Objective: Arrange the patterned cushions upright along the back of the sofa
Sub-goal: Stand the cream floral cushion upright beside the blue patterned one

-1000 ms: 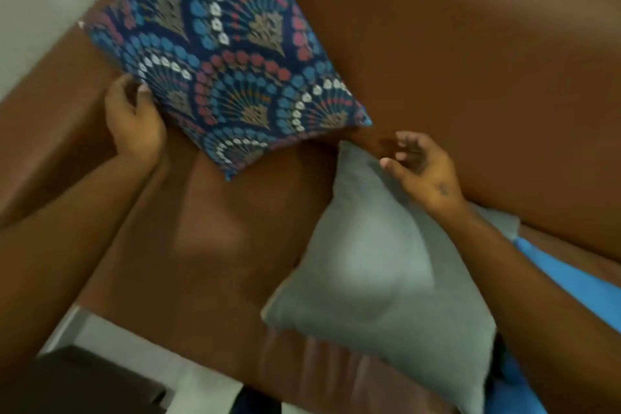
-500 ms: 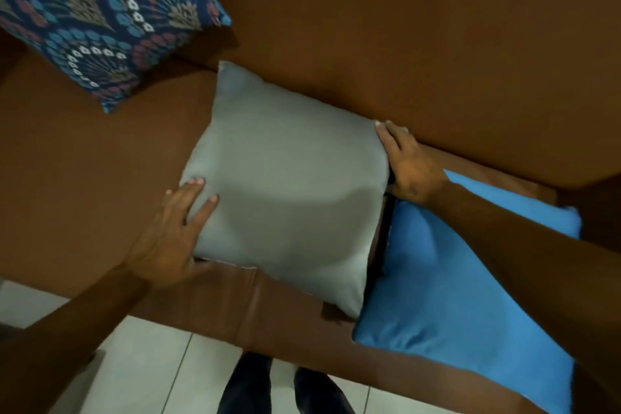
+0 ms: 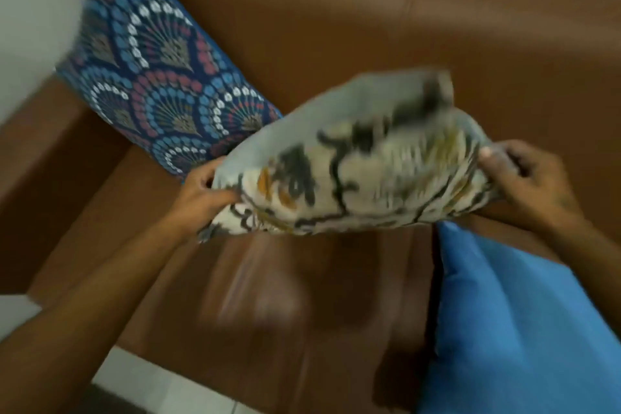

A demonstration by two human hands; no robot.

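Note:
A grey cushion with a dark and cream printed face (image 3: 356, 158) is lifted above the sofa seat, blurred by motion. My left hand (image 3: 201, 195) grips its lower left corner. My right hand (image 3: 524, 178) grips its right edge. Behind it, a blue cushion with a fan pattern (image 3: 158, 77) leans upright in the left corner of the brown leather sofa (image 3: 369, 27), against the backrest and armrest.
A plain blue cushion (image 3: 521, 329) lies on the seat at the lower right, under my right forearm. The brown armrest (image 3: 37, 141) runs along the left. White wall shows at the upper left, and pale floor tiles at the bottom left.
The grey cushion lay flat on the seat with its plain side up; both hands have lifted and turned it, so its printed face shows. The view has swung left.

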